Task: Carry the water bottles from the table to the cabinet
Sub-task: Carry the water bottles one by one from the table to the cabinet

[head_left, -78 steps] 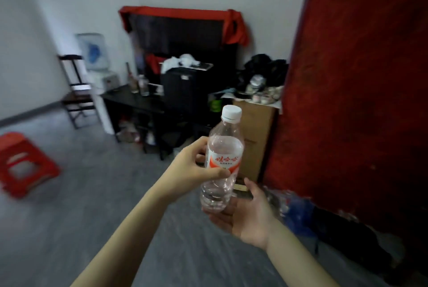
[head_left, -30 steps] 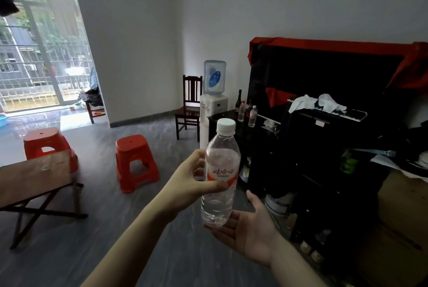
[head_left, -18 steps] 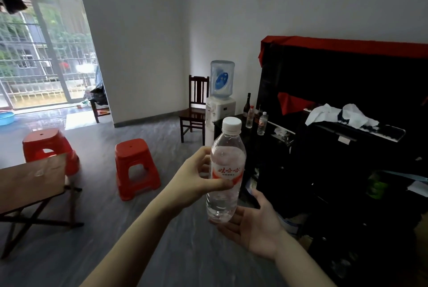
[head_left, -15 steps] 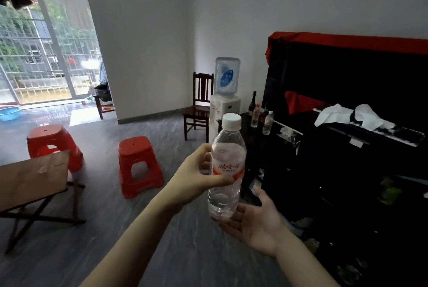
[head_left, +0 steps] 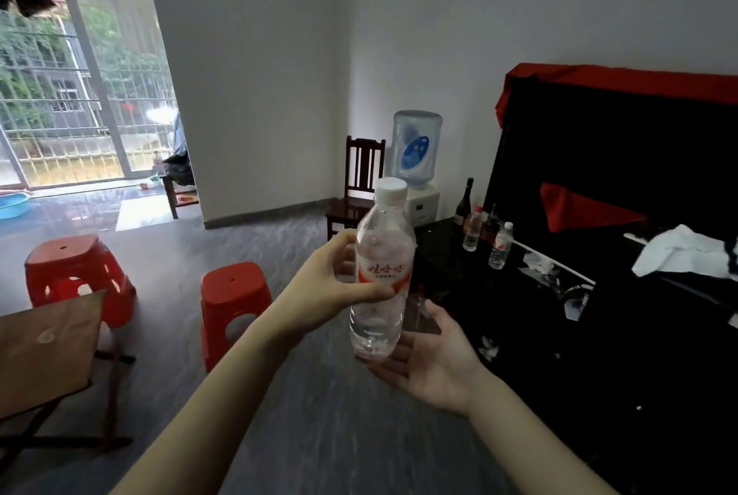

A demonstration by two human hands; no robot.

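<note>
Head view. The water bottle is carried in mid-air at the centre of the frame, above the grey floor and well short of the dark cabinet, which stands to its right and beyond it.

The left hand is clamped on the water bottle at label height: the thumb crosses the front of the red-and-white label and the fingers wrap round the far side. This mid-body hold appears chosen to keep the load balanced during transport.

The right hand is spread open, palm up, directly beneath the base of the water bottle. The fingertips sit at the base; whether the palm bears any weight cannot be determined. Its position suggests a supporting or catching role rather than a grasp.

Orientation: the long axis of the water bottle runs vertically, with a slight lean of the top to the right. The white cap points up; the base points down toward the right hand. Upright carriage suits a direct set-down on the base.

On the cabinet, right of the carried bottle, stand two small clear bottles and a dark glass bottle, with a water dispenser behind. The wooden table lies at far left of the bottle, beside two red stools.
</note>
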